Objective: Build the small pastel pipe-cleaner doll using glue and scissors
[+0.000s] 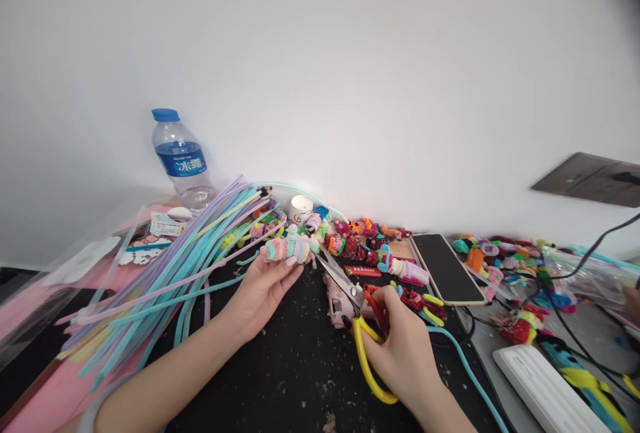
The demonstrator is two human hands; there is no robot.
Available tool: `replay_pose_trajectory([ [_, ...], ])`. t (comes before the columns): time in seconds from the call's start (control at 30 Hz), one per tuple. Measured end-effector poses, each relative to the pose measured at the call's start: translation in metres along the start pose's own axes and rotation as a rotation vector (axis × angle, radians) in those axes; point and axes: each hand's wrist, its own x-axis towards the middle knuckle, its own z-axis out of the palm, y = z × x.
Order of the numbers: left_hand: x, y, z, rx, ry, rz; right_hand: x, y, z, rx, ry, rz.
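My left hand (pixel 270 286) is closed on a small pastel pipe-cleaner figure (pixel 287 248), wound in pink, mint and yellow bands. In my right hand (pixel 400 340) is a pair of scissors (pixel 367 353) with yellow and red handles. The blades are slightly parted, and their tips reach the right end of the figure; whether they touch it I cannot tell. Behind the scissors lies a pale pink device (pixel 337 300), partly hidden by the blades. Left of my left hand, a large bundle of pastel pipe cleaners (pixel 190 266) spreads over the table.
A water bottle (pixel 183 160) leans against the wall at the back left. Along the wall lie many colourful pipe-cleaner figures (pixel 357 246) and a small white cup (pixel 301 208). A phone (pixel 447 270), a white power bank-like block (pixel 547 386) and black cables (pixel 555 300) occupy the right. Another person's hand (pixel 633 300) shows at the right edge.
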Motion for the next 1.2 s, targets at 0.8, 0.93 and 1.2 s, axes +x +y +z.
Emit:
replay_pose_trajectory([
  [0.8, -0.007, -0.007, 0.003, 0.138, -0.038, 0.030, -0.001, -0.001, 0.002, -0.062, -0.065, 0.024],
  [0.93, -0.007, -0.008, 0.003, 0.219, -0.021, 0.093, -0.001, -0.002, 0.001, -0.093, -0.138, 0.062],
  [1.2, -0.006, -0.012, 0.000, 0.451, 0.029, 0.272, -0.005, -0.009, 0.000, -0.052, -0.183, 0.072],
])
